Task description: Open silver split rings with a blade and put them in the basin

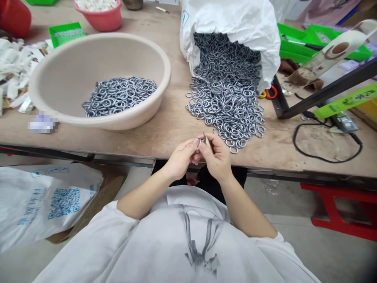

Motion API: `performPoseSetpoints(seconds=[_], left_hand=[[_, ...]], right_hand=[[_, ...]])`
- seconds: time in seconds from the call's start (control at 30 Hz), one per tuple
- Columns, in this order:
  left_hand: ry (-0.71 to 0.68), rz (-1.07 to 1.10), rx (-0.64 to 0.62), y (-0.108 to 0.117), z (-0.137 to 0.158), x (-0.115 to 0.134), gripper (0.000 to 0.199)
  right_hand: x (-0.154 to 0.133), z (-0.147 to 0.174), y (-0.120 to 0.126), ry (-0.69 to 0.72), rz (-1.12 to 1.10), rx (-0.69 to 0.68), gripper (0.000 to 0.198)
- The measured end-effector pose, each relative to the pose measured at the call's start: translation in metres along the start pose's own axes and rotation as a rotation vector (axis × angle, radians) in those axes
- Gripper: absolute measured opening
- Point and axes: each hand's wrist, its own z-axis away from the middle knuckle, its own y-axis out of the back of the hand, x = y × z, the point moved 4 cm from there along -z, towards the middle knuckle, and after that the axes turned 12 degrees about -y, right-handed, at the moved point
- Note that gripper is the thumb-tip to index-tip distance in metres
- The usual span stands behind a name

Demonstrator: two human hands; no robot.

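Observation:
At the front edge of the table, my left hand (182, 157) is closed, pinching a grey ring (199, 142) between thumb and fingers. My right hand (217, 159) is closed round a small knife (207, 142), its pointed tip sticking up beside the ring. The two hands touch each other. Just beyond them lies a heap of loose grey rings (232, 106), spilling out of a white sack (229, 15) that rests on its side. To the left, a large beige basin (100, 124) holds another pile of grey rings (120, 96).
White pieces (14, 70) are heaped at the far left near a red bowl (100, 19) and a green tray (67, 33). On the right stand a black metal frame (324, 96), a tape roll (338, 49) and a black cable (318, 159). A red stool (338, 212) is below.

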Motion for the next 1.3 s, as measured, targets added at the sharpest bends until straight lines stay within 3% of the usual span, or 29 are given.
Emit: performPoseSetpoints(seconds=[0.13,0.27,0.57,0.7,0.83,0.93,1.03,1.17,1.23,1.3], left_hand=[[0.014,0.022,0.032,0.004,0.001,0.001,0.044],[0.027,0.041,0.114,0.008,0.003,0.002,0.042],[0.034,0.031,0.198,0.009,0.003,0.003,0.038],[0.017,0.025,0.095,0.006,0.007,-0.001,0.043],[0.052,-0.035,-0.13,-0.002,0.015,-0.007,0.046],[0.058,-0.069,-0.094,0.005,0.014,-0.01,0.043],[0.036,-0.129,-0.021,0.016,0.008,-0.008,0.038],[-0.001,-0.106,0.107,0.026,-0.001,0.0,0.039],[0.017,-0.058,0.166,0.029,-0.004,0.004,0.032],[0.033,-0.027,0.197,0.028,-0.008,0.005,0.028]], right_hand=[[-0.012,0.004,0.01,0.108,0.291,0.079,0.04],[-0.019,0.013,0.005,0.198,0.609,0.044,0.048],[-0.028,0.018,-0.002,0.34,0.755,0.086,0.042],[-0.016,0.01,0.008,0.226,0.707,0.084,0.046],[0.002,-0.017,0.038,-0.026,0.773,0.284,0.044],[0.007,-0.035,0.049,-0.121,1.049,0.349,0.029],[0.008,-0.046,0.05,-0.196,1.214,0.321,0.027],[0.003,-0.049,0.048,-0.177,1.111,0.305,0.023],[0.0,-0.044,0.046,-0.122,0.854,0.246,0.023],[-0.003,-0.037,0.041,-0.1,0.514,0.084,0.028]])
